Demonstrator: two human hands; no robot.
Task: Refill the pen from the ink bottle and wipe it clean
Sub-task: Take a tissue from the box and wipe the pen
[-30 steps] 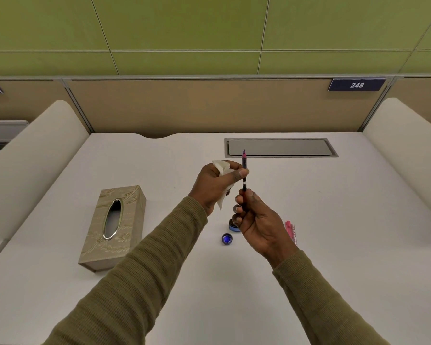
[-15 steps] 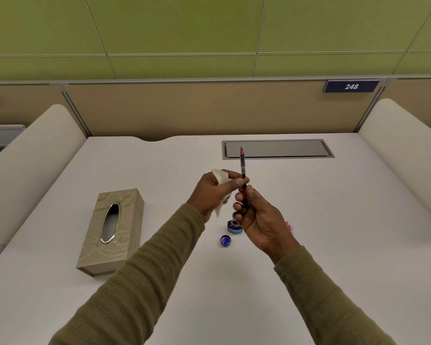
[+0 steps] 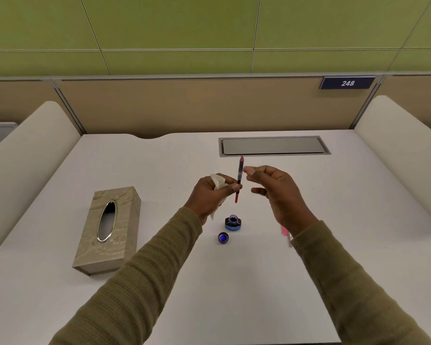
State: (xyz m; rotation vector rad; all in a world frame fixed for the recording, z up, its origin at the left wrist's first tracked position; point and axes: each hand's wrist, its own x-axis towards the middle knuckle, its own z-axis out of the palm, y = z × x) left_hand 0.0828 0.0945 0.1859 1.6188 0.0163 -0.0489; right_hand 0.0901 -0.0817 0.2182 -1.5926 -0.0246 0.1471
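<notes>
The right hand (image 3: 276, 192) has let go of the pen (image 3: 239, 179): half a second ago it gripped the lower end, now it hangs just right of it, fingers loosely curled and apart, holding nothing. The left hand (image 3: 213, 192) alone carries the pen, thumb and forefinger pinched on its lower half, with a crumpled tissue (image 3: 218, 181) bunched in the same fist.

The pen stands nearly upright at the centre of the frame, tip up, a thin reddish body with a darker, clear-looking middle section. Whether ink marks remain on it I cannot tell.

Below it on the desk (image 3: 334, 207) sits the ink bottle (image 3: 233, 222), open, dark ink at its mouth, and just below that its cap (image 3: 223, 238), blue inside up. A pink part (image 3: 286, 234) lies half hidden by the right wrist. A tissue box (image 3: 108, 229) sits at the left. A grey hatch (image 3: 274, 145) is set into the desk's far side, beige partitions behind, a plate reading 248 (image 3: 346, 83) at upper right, green wall panels above.
</notes>
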